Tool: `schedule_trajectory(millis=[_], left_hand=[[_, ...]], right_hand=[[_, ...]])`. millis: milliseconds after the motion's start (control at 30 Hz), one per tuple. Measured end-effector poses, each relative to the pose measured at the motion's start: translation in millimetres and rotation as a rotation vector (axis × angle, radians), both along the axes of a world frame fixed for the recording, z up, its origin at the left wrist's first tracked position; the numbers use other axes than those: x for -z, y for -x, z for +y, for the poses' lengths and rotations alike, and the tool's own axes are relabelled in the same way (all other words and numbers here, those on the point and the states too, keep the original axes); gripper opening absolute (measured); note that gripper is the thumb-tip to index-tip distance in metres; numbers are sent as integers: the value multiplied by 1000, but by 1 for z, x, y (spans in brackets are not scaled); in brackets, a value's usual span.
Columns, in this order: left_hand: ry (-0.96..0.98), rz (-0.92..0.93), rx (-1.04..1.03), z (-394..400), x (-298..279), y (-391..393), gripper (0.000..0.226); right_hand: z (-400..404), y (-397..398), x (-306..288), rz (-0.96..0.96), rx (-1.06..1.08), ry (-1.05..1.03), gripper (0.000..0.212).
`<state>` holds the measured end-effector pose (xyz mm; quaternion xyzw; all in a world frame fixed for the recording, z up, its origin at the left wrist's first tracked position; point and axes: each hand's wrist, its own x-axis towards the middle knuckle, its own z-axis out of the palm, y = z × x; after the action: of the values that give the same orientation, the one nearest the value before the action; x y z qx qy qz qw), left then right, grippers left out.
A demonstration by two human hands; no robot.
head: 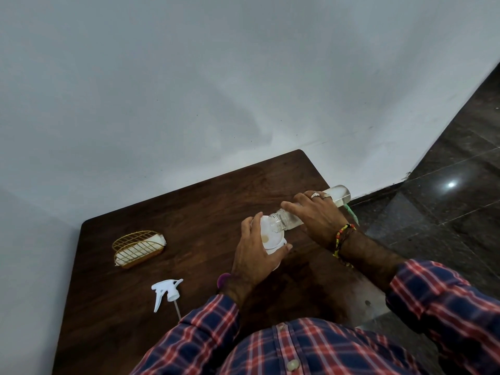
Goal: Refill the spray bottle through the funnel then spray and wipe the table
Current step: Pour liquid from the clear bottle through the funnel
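Plaid red-and-navy shirt fabric [311,347] fills the near bottom of the view, its sleeves leading up to both hands over a dark brown wooden worktop [135,334] with rounded corners. Left hand [254,255] has its grip curled around a white round funnel [270,234], thumb on the near rim and fingers wrapped round the far side; whatever the funnel sits in is hidden beneath the hand and cannot be made out. Right hand [316,215], ringed and with a beaded band at the wrist, has its grip closed round a clear plastic bottle [311,209] tipped almost flat, its open threaded mouth lying over the funnel's bowl and its base jutting out past the worktop's right edge. A white trigger spray head [166,292] with its thin dip tube lies loose on the near left part of the worktop, well apart from the hands. Farther left, a gold wire basket holding a folded white cloth [139,249] sits near the left edge. A small purple round thing [223,278] shows just beside the left wrist. The worktop's far edge runs along a pale grey wall [216,77]; open wood lies between basket and funnel, and the right edge drops to dark polished floor tiles [446,207]
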<state>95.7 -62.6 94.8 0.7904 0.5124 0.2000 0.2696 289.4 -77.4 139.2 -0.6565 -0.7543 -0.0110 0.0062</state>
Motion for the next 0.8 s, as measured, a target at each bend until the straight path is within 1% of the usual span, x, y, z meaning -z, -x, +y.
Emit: schedule_trajectory(millis=[133, 400, 800], left_hand=[[3, -4, 0, 0, -1, 0, 101], [-4, -35, 15, -1, -2, 0, 103], [12, -43, 20, -2, -2, 1, 106]], right_hand=[[1, -1, 2, 7, -1, -2, 66], [1, -2, -2, 20, 3, -21, 57], [2, -1, -2, 22, -16, -28, 59]])
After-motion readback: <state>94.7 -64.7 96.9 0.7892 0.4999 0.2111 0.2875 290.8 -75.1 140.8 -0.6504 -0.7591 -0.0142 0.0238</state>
